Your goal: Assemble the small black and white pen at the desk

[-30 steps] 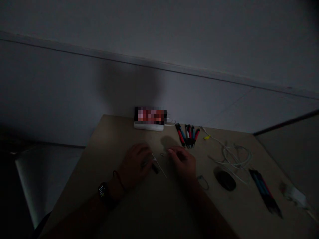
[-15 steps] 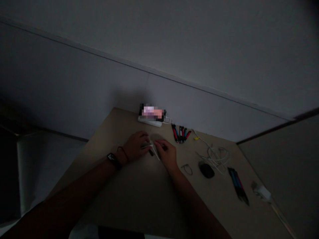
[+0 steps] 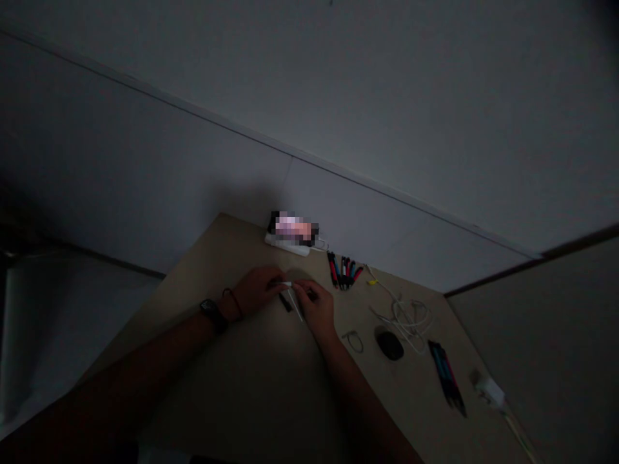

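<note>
Open bench (image 3: pixel 232 399) spreads between the forearms; right of them sits a black mouse (image 3: pixel 389 343); a dark piece (image 3: pixel 285 303) and thin white stick (image 3: pixel 296 306) lie just short of the hands; left hand (image 3: pixel 261 287) and right hand (image 3: pixel 316 305) pinch a small pale piece (image 3: pixel 287 284) between them; beyond, pens (image 3: pixel 344 273), then a propped phone (image 3: pixel 293 228) near the far edge.

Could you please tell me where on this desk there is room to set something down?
Two patches of the desk look bare: between left forearm and right forearm, and between the left hand and the desk's left edge. It is crowded right of the right hand: mouse, white cable, pens.
</note>
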`<state>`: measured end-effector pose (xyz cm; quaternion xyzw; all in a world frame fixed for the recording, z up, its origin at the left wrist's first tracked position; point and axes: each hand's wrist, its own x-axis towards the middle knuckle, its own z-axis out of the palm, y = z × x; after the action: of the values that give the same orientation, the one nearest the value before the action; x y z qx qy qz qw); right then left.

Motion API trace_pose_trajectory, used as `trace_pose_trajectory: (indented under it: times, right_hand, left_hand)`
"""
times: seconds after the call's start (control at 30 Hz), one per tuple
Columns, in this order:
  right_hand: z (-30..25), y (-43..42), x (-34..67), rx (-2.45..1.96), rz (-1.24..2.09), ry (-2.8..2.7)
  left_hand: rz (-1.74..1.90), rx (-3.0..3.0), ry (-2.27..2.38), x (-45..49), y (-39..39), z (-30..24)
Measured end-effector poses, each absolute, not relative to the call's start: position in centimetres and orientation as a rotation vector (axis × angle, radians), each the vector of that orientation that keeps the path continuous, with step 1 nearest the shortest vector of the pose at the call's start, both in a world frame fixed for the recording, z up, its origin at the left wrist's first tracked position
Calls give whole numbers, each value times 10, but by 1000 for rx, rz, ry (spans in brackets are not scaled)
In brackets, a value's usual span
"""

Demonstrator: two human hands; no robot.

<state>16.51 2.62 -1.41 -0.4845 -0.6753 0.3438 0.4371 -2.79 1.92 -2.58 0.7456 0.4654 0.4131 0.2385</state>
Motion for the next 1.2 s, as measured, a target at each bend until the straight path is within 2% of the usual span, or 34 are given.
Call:
trace_pose_trajectory:
  times: [0.37, 1.2]
  right_hand:
    - [-11, 21, 163, -1174, 805, -1680]
    - [-17, 22, 159, -1066, 986, -1827]
  left_hand:
    - [1134, 1988, 1293, -27, 16, -23]
    - [1214, 1821, 1231, -28, 12, -14]
